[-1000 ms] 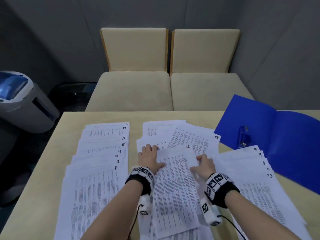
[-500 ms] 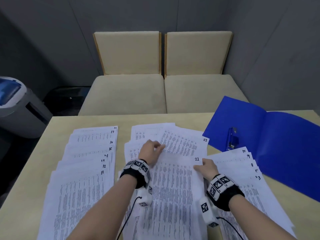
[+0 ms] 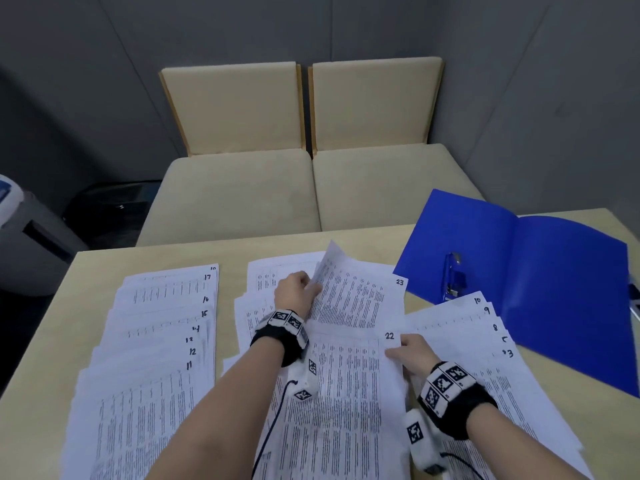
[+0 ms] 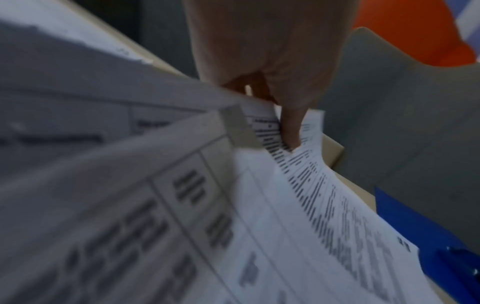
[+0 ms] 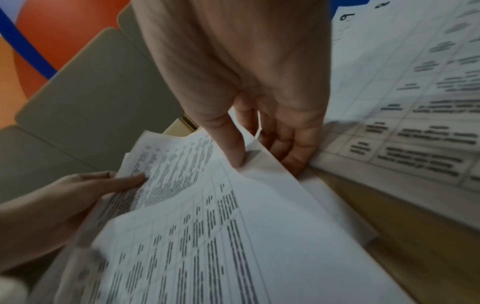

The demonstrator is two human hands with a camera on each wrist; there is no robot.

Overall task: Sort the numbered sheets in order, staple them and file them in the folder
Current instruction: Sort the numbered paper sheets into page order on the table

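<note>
Now lifted at its left edge — white printed sheet marked 23, pinched by left hand; right hand pinching sheet 22 — still sorting, next needs ordering them.

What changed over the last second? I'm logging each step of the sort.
The left hand moved up from sheet 22 and now pinches and lifts the left edge of sheet 23. The right hand slid to 22's right edge and grips it. The side stacks and folder stayed put.
</note>
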